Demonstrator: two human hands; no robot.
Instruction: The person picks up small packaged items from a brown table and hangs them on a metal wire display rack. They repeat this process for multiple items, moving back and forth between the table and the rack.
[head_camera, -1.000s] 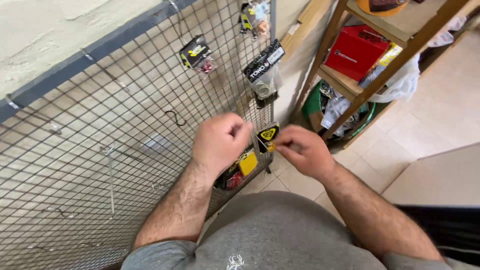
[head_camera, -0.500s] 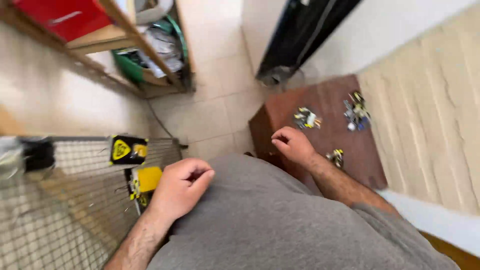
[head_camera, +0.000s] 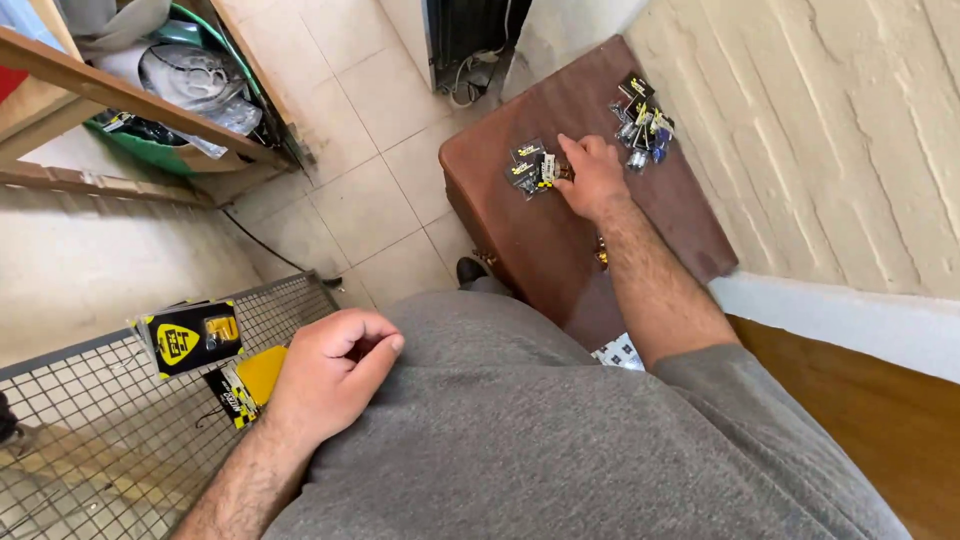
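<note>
At the left, 2 black-and-yellow packets (head_camera: 190, 337) hang on the wire grid (head_camera: 90, 440). The left hand (head_camera: 325, 375) rests just beside them, its grip curled nearly closed and holding nothing visible. To the right of the grid, the right hand (head_camera: 592, 178) lies on the brown desk (head_camera: 560, 250), fingers touching a small packet pile (head_camera: 530, 168); I cannot tell whether the grip holds any. It is better to pinch 1 packet by its card edge, so the further pile (head_camera: 640, 125) stays undisturbed.

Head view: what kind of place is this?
Probably a small shop or stockroom: carded packets hang on a wire grid panel, more packets lie on a brown case, wooden shelving holds clutter.
</note>
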